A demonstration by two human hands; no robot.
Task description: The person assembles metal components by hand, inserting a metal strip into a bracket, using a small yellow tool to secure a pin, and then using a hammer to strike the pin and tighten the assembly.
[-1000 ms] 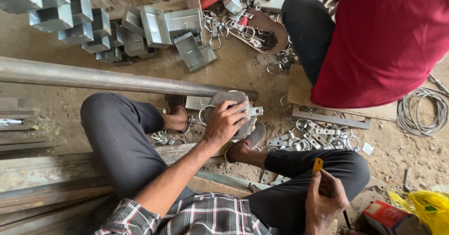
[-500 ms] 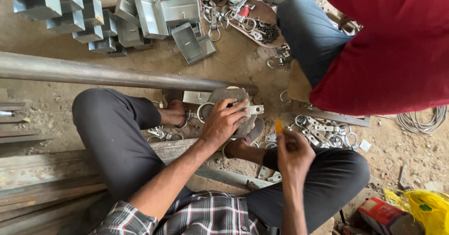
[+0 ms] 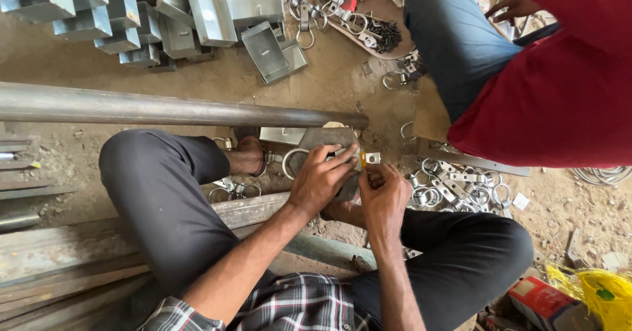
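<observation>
— Looking down from the head camera, what do the hands have?

— Near the middle of the frame, the left hand (image 3: 320,181) lies spread over a dark flat metal plate (image 3: 327,139), fingers pressing a small silver bracket (image 3: 372,158) against its right edge. The right hand (image 3: 383,198), just beside it, is closed around a tool with an orange handle (image 3: 363,160), its tip at that bracket. Both are gripping; neither is loose.

— Where does the plate sit?

— On the dirt floor (image 3: 66,64) between the person's feet, just below the long steel pipe (image 3: 164,109) that crosses the left half of the frame.

— What could go wrong?

— As I judge it, the tool tip works right beside the left fingertips. If it skids off the bracket, those fingers take the hit. The plate looks propped rather than clamped, so a hard push could rock it and throw the bracket loose.

— And around them?

— A heap of silver rings and hooks (image 3: 454,187) lies close at the right; a dropped bracket could vanish among them. Another person in a red shirt (image 3: 566,87) crouches in the upper right, knee near the work, so a nudge could jog the plate. Grey metal boxes (image 3: 99,8) are stacked in the upper left, well apart and no concern.
</observation>
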